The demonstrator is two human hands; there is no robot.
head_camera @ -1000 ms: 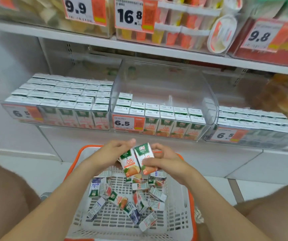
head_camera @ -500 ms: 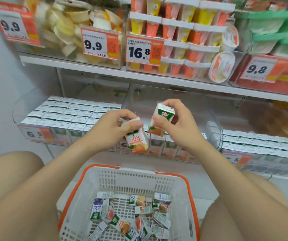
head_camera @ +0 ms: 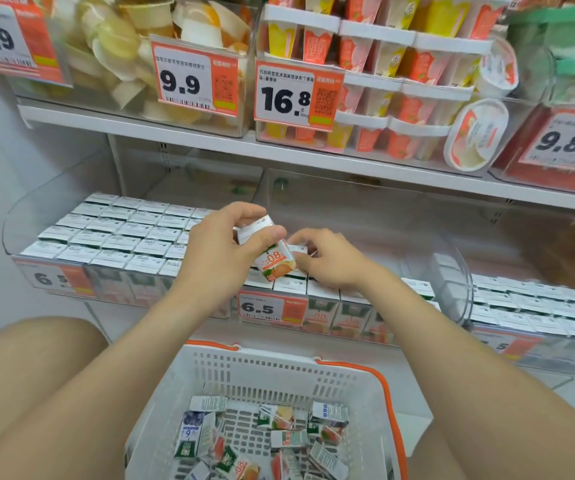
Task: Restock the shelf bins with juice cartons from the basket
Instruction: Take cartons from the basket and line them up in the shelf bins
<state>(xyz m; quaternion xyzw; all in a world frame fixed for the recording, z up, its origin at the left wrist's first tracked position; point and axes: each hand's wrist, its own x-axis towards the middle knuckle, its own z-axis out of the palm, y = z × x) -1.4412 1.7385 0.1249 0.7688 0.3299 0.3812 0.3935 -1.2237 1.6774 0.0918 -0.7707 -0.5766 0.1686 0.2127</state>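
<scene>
My left hand (head_camera: 222,249) grips a small orange-and-white juice carton (head_camera: 274,259), held tilted above the front of the middle clear bin (head_camera: 452,258). My right hand (head_camera: 327,259) reaches into that bin with its fingers curled round the white top of a second carton (head_camera: 296,248), set down among the cartons standing there. The white basket (head_camera: 279,370) with orange trim sits below between my knees and holds several loose cartons (head_camera: 279,434) lying at all angles.
The left bin (head_camera: 116,230) is packed with rows of cartons. A right bin (head_camera: 535,306) also holds rows. Orange 6.5 price tags (head_camera: 268,308) hang on the bin fronts. The shelf above (head_camera: 279,150) carries tubs of jelly cups and desserts, low over the bins.
Both hands rose from the basket with one carton each and moved forward. The right hand has since dropped into the middle bin with its carton; the left still holds its carton above.
</scene>
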